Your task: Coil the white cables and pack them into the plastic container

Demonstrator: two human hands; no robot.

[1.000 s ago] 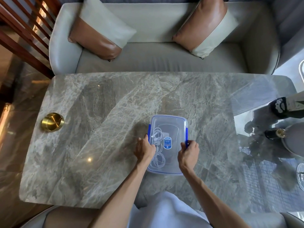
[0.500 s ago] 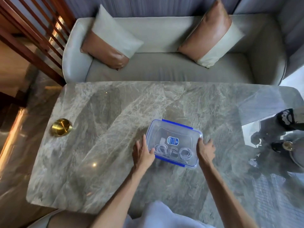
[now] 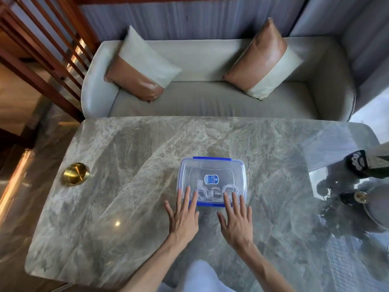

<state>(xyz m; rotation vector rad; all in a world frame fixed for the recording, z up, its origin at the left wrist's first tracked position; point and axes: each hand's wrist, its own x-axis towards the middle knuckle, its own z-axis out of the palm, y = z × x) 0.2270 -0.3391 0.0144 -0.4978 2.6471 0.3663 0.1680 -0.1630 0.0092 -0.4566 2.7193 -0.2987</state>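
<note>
A clear plastic container [image 3: 212, 169] with blue clips and its lid on stands in the middle of the marble table, long side facing me. Coiled white cables [image 3: 212, 191] show through the lid along the near side. My left hand [image 3: 183, 216] lies flat with straight spread fingers, its fingertips touching the container's near left edge. My right hand [image 3: 236, 218] lies the same way, fingertips on the near right edge. Neither hand holds anything.
The grey marble table [image 3: 126, 186] carries a small brass bowl [image 3: 75, 173] at its left edge. A dark bottle [image 3: 366, 165] and a second bottle top [image 3: 357, 197] stand at the right. A grey sofa [image 3: 210, 98] with two cushions runs behind the table.
The container was turned from lengthwise to sideways and now sits square to me. Both hands let go of its sides and now lie flat with fingertips on its near edge.
</note>
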